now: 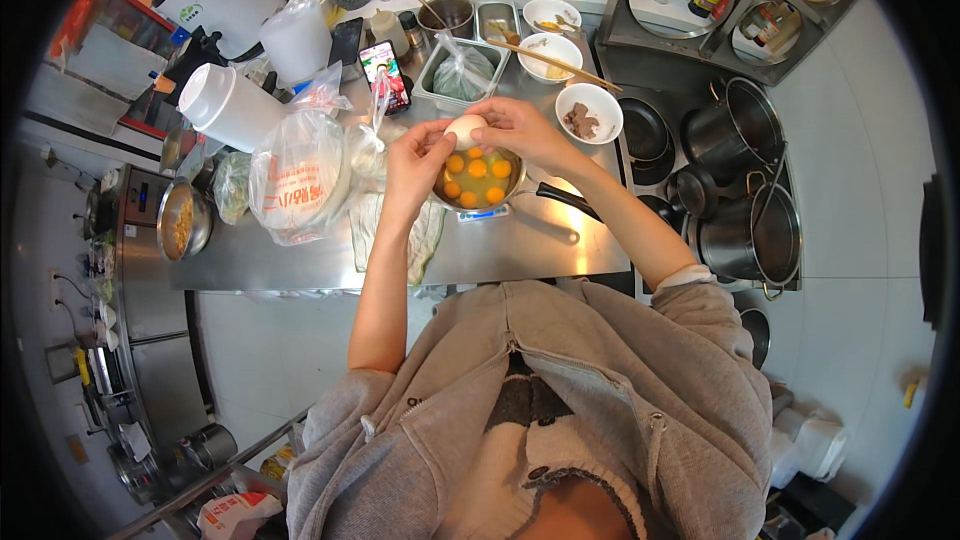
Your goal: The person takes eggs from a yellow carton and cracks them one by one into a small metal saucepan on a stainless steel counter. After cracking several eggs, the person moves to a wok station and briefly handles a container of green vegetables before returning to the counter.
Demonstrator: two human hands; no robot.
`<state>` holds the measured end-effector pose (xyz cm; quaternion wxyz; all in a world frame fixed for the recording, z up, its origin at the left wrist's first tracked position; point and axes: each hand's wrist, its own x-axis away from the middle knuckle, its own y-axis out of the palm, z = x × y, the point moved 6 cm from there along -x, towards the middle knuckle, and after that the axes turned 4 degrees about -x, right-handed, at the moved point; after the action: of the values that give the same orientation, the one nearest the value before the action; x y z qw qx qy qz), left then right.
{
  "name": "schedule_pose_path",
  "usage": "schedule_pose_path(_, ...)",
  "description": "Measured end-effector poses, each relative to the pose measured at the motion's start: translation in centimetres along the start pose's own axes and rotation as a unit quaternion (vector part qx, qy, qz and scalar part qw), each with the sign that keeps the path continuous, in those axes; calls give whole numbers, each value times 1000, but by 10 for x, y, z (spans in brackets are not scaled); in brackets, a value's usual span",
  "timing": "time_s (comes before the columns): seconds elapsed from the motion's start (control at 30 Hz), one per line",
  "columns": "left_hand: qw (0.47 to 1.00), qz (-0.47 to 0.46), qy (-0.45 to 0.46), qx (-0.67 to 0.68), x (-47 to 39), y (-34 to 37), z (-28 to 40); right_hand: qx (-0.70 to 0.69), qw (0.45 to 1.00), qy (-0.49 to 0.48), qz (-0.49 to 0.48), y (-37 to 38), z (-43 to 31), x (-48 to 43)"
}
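A pale egg (466, 132) is gripped between the fingers of my left hand (416, 161) and my right hand (525, 133). Its shell looks whole on the side I see. Directly below it, a metal saucepan (521, 178) with a black handle holds several raw yolks (477, 169) in egg white. The pan rests on a small digital scale (484, 213) on the steel worktop (517, 251). My right forearm passes over the pan's handle (568, 201). Left of the pan lies a folded, pale green-edged cloth (375, 229), partly behind my left forearm.
White bowls (589, 113) stand at the right, with chopsticks (555, 66) across one. A steel tub (459, 71) holds a plastic bag. A lit phone (385, 75) leans behind my hands. Pots (750, 232) crowd the stove at right; a bagged round container (296, 172) sits left.
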<state>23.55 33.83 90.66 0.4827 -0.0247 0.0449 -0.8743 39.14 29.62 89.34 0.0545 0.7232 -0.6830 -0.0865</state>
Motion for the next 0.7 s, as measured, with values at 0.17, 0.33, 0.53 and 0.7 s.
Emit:
schedule_pose_path(0.17,999,22,-5,-42,-3,-9,-10,90,996,-28,5,-2,11,-10)
schedule_pose_path(0.33,991,37,12,-128,-7,-12,-13,141,989,-28,24,1,9,-10)
schedule_pose_path(0.53,967,39,32,-251,-8,-11,-10,236,971,-31,20,4,5,-11)
schedule_pose_path(0.7,943,44,46,-327,-14,-11,-8,277,960,-24,12,7,7,-16)
